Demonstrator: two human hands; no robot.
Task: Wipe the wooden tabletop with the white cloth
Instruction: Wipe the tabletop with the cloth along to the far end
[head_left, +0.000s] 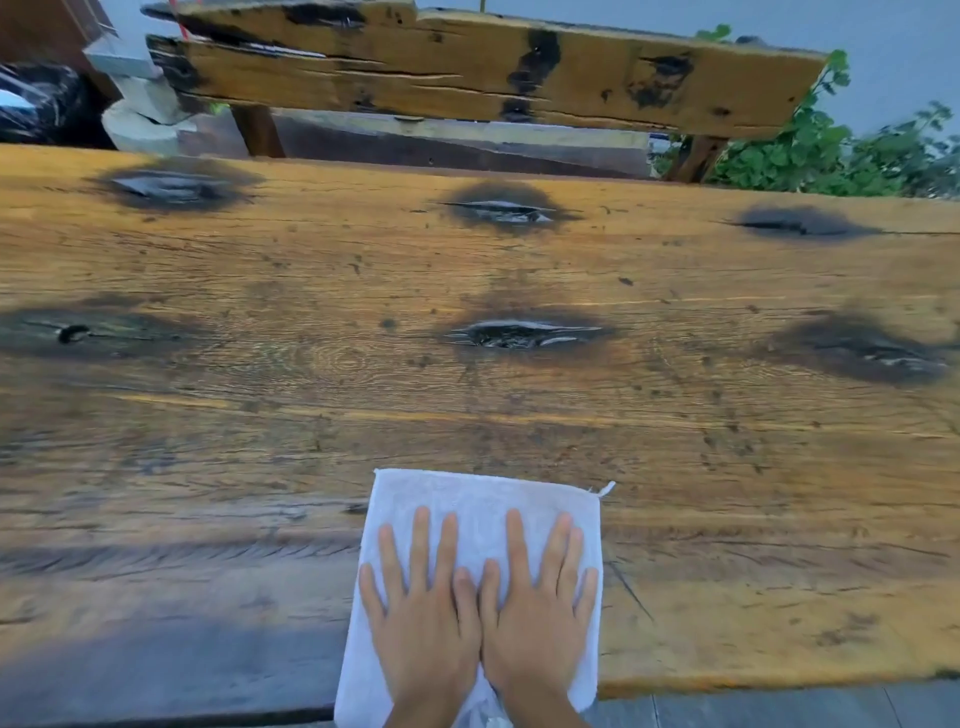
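Both hands, left (423, 618) and right (537, 618), press flat-fingered on the cloth (483, 499) at the desk's (727, 467) near edge, most of it apparently unwiped.

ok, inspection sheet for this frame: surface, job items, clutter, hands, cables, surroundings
Surface: wooden tabletop, rough grain, several dark charred knots, small dark specks across it.
Job's things: white cloth, folded flat at the near edge, its near end hanging over the edge.
Clutter: nothing seen on the tabletop.
Hands: left hand and right hand side by side, fingers straight and spread, pressing flat on the cloth.
Cables: nothing seen.
Surroundings: wooden bench backrest beyond the far edge, green plants at far right, black bag at far left.
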